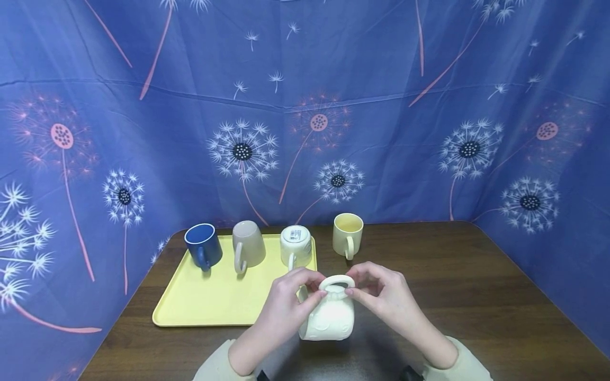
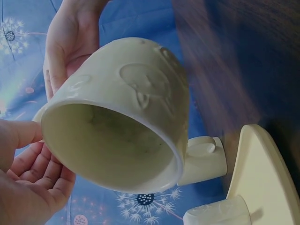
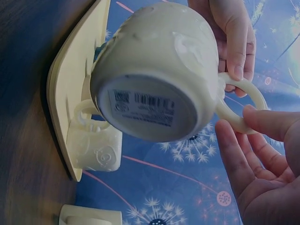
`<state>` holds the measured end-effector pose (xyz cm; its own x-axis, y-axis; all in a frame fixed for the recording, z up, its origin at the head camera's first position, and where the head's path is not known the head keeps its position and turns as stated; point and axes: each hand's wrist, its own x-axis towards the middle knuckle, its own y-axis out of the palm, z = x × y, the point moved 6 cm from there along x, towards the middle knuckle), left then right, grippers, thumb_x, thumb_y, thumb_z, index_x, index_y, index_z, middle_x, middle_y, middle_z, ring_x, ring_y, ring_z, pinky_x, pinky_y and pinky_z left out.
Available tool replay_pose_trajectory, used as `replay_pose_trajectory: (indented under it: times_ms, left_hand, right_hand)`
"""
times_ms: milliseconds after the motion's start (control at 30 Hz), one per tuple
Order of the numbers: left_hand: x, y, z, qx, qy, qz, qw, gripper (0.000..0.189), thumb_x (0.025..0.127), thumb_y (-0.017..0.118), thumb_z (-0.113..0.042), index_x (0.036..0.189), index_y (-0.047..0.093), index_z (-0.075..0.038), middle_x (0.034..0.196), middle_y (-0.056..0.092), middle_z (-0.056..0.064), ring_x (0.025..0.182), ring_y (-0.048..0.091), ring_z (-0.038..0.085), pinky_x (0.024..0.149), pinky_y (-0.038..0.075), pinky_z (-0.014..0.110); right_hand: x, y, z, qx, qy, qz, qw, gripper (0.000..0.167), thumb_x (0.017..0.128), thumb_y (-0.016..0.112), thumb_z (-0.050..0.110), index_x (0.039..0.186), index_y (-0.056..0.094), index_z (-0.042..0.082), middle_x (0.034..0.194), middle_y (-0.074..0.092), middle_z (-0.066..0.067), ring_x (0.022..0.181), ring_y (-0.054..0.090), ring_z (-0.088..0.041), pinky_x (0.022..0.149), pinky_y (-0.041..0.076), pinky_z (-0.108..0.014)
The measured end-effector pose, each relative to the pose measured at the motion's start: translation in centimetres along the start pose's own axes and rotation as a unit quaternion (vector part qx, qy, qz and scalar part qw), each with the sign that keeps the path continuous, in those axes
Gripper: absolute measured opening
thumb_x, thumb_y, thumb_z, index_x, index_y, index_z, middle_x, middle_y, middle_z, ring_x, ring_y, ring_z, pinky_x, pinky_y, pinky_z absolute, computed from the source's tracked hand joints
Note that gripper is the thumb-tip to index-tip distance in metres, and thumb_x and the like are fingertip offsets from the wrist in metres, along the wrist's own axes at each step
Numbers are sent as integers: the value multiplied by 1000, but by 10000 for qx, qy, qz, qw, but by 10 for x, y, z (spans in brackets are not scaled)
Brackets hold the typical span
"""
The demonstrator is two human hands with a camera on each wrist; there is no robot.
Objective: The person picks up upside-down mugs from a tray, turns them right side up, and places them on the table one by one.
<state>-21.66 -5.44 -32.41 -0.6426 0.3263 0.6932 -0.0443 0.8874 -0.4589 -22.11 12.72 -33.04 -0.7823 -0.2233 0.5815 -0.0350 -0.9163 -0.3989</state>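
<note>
Pale mug [image 1: 329, 320], lower centre of the head frame: lies on its side between the two hands, mouth toward the left of the frame, base toward the right, handle [image 1: 337, 278] uppermost; contact with the table [image 1: 476, 296] cannot be told.

Left hand [image 1: 290, 296]: thumb and forefinger brought narrowly together, pinching the left side of the handle; right hand [image 1: 388, 296]: thumb and fingers likewise close, pinching the right side of the same handle; both wrists emerge from light sleeves [image 1: 221, 365] at the lower edge.

Left wrist view: the mouth of the pale mug faces the camera, with a raised figure [image 2: 145, 84] on the wall; right wrist view: the base shows a printed label [image 3: 143, 105], its text too small to read.

Yellow tray [image 1: 224, 301], left of centre in the head frame: blue mug [image 1: 214, 248] at its upper left corner, mouth up; grey mug [image 1: 252, 248] along the far edge, narrower end up; white mug [image 1: 300, 251] at the upper right corner, upside down, a label on its base.

Yellow mug [image 1: 340, 243]: upright on the table, just right of the tray, handle toward the bottom of the frame; blue dandelion-print cloth [image 1: 381, 132] fills the upper frame.
</note>
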Motion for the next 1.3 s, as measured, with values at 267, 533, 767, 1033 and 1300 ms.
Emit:
replay_pose_trajectory:
  times_ms: [267,533,767,1033,1300]
  left_hand:
    - [0,1,1,123,216,349,9991,16,77,75,-4,91,68,-8,81,64,-3,74,58,3,66,51,22]
    - [1,4,-1,208,706,544,9958,15,80,73,-5,94,69,-9,88,68,-3,77,60,3,71,50,16]
    - [2,5,-3,300,1013,706,9919,17,79,73,-3,95,70,-7,90,67,-2,79,60,5,74,48,13]
    - [2,6,-7,382,1309,915,9864,19,79,72,0,97,71,-5,91,68,1,84,63,6,78,48,11]
    - [1,5,-10,501,1870,856,9773,22,77,73,1,98,71,-4,91,67,2,85,63,7,78,48,11]
  right_hand:
    - [-2,-1,0,-3,-108,303,9995,22,76,77,5,93,65,13,87,69,-1,77,66,-6,60,55,-27]
    - [-2,-1,5,336,-230,791,9960,16,80,73,4,94,67,9,87,69,-3,78,66,-7,63,55,-26]
    - [1,0,5,631,112,1418,9878,11,84,69,7,95,68,7,88,69,-4,78,66,-9,65,56,-29]
    - [3,6,4,911,547,2194,9698,11,86,67,10,96,68,4,86,69,-6,76,65,-8,66,55,-29]
    - [3,12,2,1098,979,2646,9531,17,86,67,12,99,69,1,90,70,-12,79,65,-8,70,55,-29]
